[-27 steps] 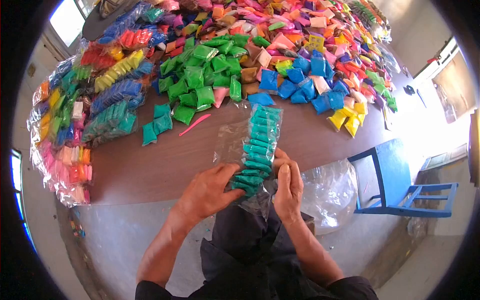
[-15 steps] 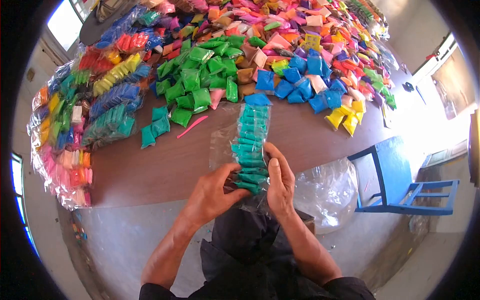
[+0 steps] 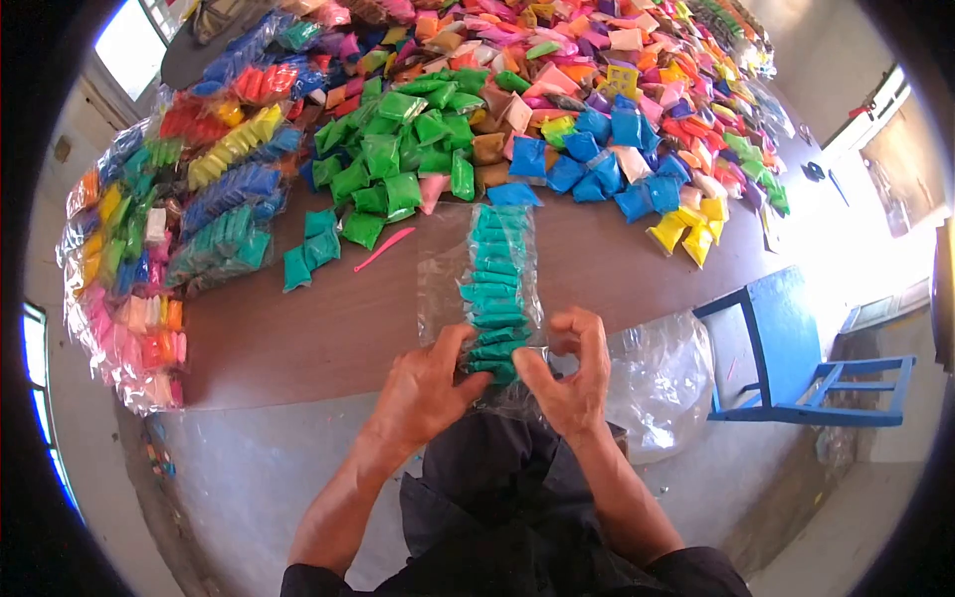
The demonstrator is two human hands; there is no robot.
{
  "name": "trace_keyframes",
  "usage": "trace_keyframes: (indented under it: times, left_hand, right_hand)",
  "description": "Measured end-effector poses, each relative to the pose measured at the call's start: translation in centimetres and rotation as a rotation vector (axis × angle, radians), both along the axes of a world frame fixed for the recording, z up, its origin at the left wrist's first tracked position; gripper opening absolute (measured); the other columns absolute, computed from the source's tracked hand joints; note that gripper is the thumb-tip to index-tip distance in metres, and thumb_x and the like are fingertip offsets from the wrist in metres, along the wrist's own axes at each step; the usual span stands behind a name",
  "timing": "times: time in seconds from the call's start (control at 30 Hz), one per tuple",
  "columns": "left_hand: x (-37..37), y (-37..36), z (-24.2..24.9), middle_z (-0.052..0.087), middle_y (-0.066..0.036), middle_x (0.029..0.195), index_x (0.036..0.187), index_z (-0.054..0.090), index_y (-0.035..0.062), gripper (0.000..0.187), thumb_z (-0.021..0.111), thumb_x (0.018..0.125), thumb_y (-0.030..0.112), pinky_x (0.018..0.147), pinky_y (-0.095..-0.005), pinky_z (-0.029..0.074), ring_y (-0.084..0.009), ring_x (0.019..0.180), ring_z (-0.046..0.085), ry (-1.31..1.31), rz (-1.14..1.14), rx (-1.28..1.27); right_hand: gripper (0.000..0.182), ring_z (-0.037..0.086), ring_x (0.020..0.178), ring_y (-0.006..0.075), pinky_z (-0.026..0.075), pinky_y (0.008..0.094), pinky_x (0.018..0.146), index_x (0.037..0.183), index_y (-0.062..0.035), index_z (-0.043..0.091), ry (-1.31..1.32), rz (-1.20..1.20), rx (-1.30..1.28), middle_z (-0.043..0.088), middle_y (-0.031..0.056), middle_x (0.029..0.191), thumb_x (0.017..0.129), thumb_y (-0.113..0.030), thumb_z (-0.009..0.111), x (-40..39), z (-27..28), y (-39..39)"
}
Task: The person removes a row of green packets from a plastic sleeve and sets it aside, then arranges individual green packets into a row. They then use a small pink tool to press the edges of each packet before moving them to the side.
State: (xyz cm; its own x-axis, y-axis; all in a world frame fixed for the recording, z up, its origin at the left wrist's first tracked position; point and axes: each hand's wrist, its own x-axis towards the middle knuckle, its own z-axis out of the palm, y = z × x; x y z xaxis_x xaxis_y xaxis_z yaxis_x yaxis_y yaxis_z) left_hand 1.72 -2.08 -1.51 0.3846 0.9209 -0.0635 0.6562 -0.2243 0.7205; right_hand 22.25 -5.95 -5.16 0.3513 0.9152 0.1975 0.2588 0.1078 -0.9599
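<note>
A long clear plastic bag (image 3: 497, 264) lies lengthwise at the table's near edge, packed with a stacked row of teal packets. My left hand (image 3: 423, 388) grips the lower left side of this bag, thumb and index finger bent around the packets. Over the lower right side is my right hand (image 3: 575, 378), its fingers curled and spread away from the thumb. That thumb's tip rests at the packets' edge. Loose teal packets (image 3: 310, 249) lie to the left, beside a pink plastic stick-like tool (image 3: 384, 249).
Green packets (image 3: 383, 159), blue packets (image 3: 597, 164) and a big mixed-colour heap cover the table's far side. Filled bags (image 3: 219, 244) line the left. A blue chair (image 3: 786, 348) and a large clear plastic bag (image 3: 657, 383) stand right of the table (image 3: 288, 348).
My right hand has loosened from the bag's right side; its fingers have lifted and curled, and the thumb has moved left onto the packets. My left hand has barely moved.
</note>
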Motion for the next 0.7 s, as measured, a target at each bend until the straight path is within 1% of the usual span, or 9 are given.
trace_keyframes:
  times: [0.07,0.1,0.2,0.27,0.3,0.37,0.5,0.6,0.7]
  left_hand:
    - [0.1,0.0,0.4,0.080,-0.021,0.105,0.140,0.060,0.0086,0.061,0.090,0.088,0.015,0.080,-0.0469,0.064,-0.0397,0.097,0.081,0.031,-0.015,0.033]
    - [0.2,0.0,0.5,0.080,-0.021,0.104,0.140,0.059,0.0087,0.061,0.089,0.088,0.015,0.080,-0.0474,0.064,-0.0399,0.096,0.081,0.031,-0.013,0.031]
    - [0.5,-0.1,0.5,0.079,-0.022,0.102,0.138,0.057,0.0085,0.058,0.088,0.090,0.018,0.079,-0.0516,0.062,-0.0435,0.095,0.079,0.020,-0.021,0.041]
    - [0.4,-0.1,0.1,0.078,-0.025,0.100,0.134,0.055,0.0079,0.054,0.085,0.092,0.021,0.076,-0.0584,0.058,-0.0501,0.093,0.074,-0.003,-0.038,0.078]
    - [0.4,-0.1,0.2,0.078,-0.025,0.100,0.134,0.055,0.0080,0.053,0.085,0.092,0.022,0.077,-0.0585,0.058,-0.0501,0.093,0.074,0.010,-0.041,0.084]
    - [0.5,0.0,0.4,0.078,-0.025,0.100,0.134,0.055,0.0080,0.053,0.084,0.092,0.023,0.077,-0.0586,0.058,-0.0501,0.093,0.074,0.036,-0.043,0.099]
    - [0.4,-0.1,0.0,0.079,-0.023,0.102,0.139,0.059,0.0083,0.060,0.089,0.088,0.016,0.076,-0.0498,0.062,-0.0412,0.093,0.080,0.055,-0.014,0.079]
    - [0.4,0.0,0.0,0.079,-0.022,0.098,0.139,0.059,0.0082,0.060,0.089,0.088,0.015,0.074,-0.0490,0.062,-0.0402,0.089,0.080,0.052,-0.023,0.088]
    - [0.2,0.0,-0.9,0.078,-0.020,0.095,0.139,0.059,0.0083,0.061,0.090,0.087,0.014,0.072,-0.0473,0.061,-0.0388,0.085,0.080,0.011,-0.049,0.133]
  right_hand:
    - [0.043,0.071,0.094,0.0295,0.056,0.0414,0.077,0.109,-0.0059,0.068,-0.411,0.001,-0.034,0.069,0.0139,0.111,0.080,-0.021,0.096,0.7,1.2,-0.7]
    - [0.036,0.071,0.088,0.0332,0.055,0.0434,0.072,0.096,-0.0061,0.068,-0.435,-0.023,-0.009,0.070,0.0127,0.097,0.080,-0.021,0.096,0.5,1.7,-0.9]
    - [0.033,0.072,0.079,0.0311,0.055,0.0436,0.068,0.091,-0.0057,0.069,-0.433,-0.053,-0.033,0.071,0.0110,0.090,0.081,-0.022,0.096,0.8,1.5,-1.7]
    - [0.032,0.071,0.075,0.0301,0.055,0.0445,0.066,0.089,-0.0063,0.070,-0.311,-0.052,-0.072,0.070,0.0107,0.086,0.081,-0.022,0.096,0.9,1.7,-1.7]
    - [0.031,0.071,0.073,0.0297,0.055,0.0450,0.065,0.088,-0.0066,0.070,-0.250,-0.052,-0.089,0.070,0.0106,0.085,0.082,-0.022,0.096,0.9,1.8,-1.6]
    - [0.031,0.071,0.074,0.0290,0.055,0.0441,0.065,0.091,-0.0070,0.072,-0.335,-0.054,-0.088,0.070,0.0102,0.085,0.081,-0.024,0.096,0.8,2.5,-1.9]
    - [0.032,0.071,0.073,0.0290,0.055,0.0424,0.065,0.096,-0.0077,0.074,-0.513,-0.080,-0.070,0.069,0.0100,0.085,0.082,-0.025,0.096,0.3,3.8,-2.7]
    - [0.030,0.070,0.073,0.0305,0.055,0.0424,0.063,0.100,-0.0093,0.072,-0.538,-0.014,0.096,0.069,0.0095,0.088,0.084,-0.023,0.094,0.6,3.2,-3.0]
    - [0.023,0.072,0.075,0.0321,0.055,0.0445,0.062,0.105,-0.0112,0.071,-0.664,0.137,0.088,0.069,0.0097,0.092,0.089,-0.018,0.086,1.2,4.8,-1.5]
